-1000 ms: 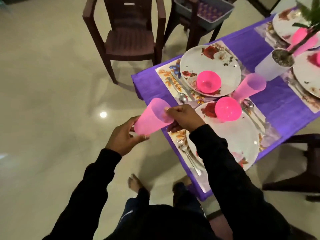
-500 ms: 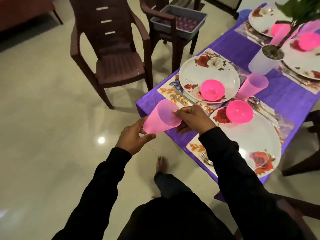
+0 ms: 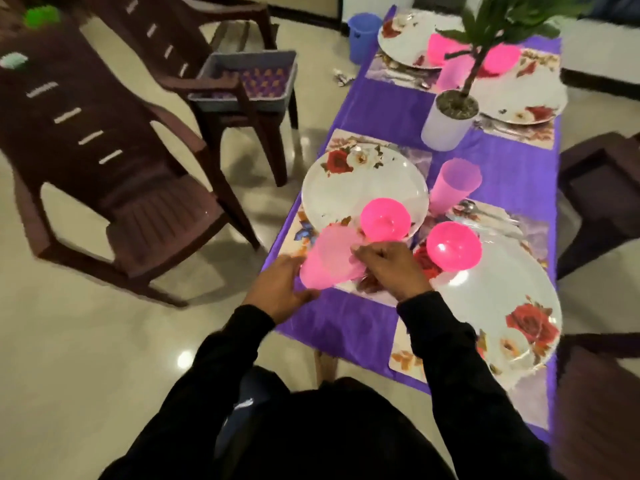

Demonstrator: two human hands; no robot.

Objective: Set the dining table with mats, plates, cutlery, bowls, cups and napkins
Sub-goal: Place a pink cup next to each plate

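Head view, the only one. Frame is motion-blurred.

Pink cup (image 3: 330, 259): held in the air, tilted, above the near left corner of the table (image 3: 349, 320), which has a purple cloth. Its mouth points away toward the left plate (image 3: 349, 188).

Left hand (image 3: 280, 294): cupped at the cup's base, thumb and fingers curled round its lower end.

Right hand (image 3: 389, 268): fingers curled, pinching the cup at its rim on the right side.

Left plate: floral, on a mat (image 3: 303, 233), with a pink bowl (image 3: 385, 218) on its near edge. The cup's rim overlaps that mat's near corner in the picture; contact cannot be told.

Right plate (image 3: 502, 306): floral, on its own mat, with a second pink bowl (image 3: 453, 245) at its far edge.

Second cup (image 3: 453, 183): pale pink, upright, between the two place settings. Cutlery (image 3: 485, 211) lies just beside it, blurred.

Far end: potted plant (image 3: 448, 121) in a white pot, two more plates with pink bowls.

Left of the table: brown plastic chairs (image 3: 114, 188); one carries a grey bin (image 3: 247, 77).
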